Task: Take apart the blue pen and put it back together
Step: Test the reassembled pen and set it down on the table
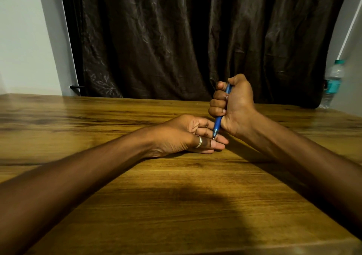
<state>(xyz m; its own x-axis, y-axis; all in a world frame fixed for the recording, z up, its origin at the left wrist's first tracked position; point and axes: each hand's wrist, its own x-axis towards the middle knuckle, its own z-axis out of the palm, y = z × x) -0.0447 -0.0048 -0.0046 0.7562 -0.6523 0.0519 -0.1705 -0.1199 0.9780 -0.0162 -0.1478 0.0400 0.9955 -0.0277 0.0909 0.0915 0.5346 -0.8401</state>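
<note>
We are holding the blue pen (219, 122) upright in our right hand (232, 103), fingers (217, 96) wrapped tight around it, above the table (176, 196). Its tip is pointing down at our left hand (188, 135), whose fingers (213, 144) are lying flat, loosely together, holding nothing. If we are pushing down too hard, the tip could poke a finger or leave ink on it.
</note>
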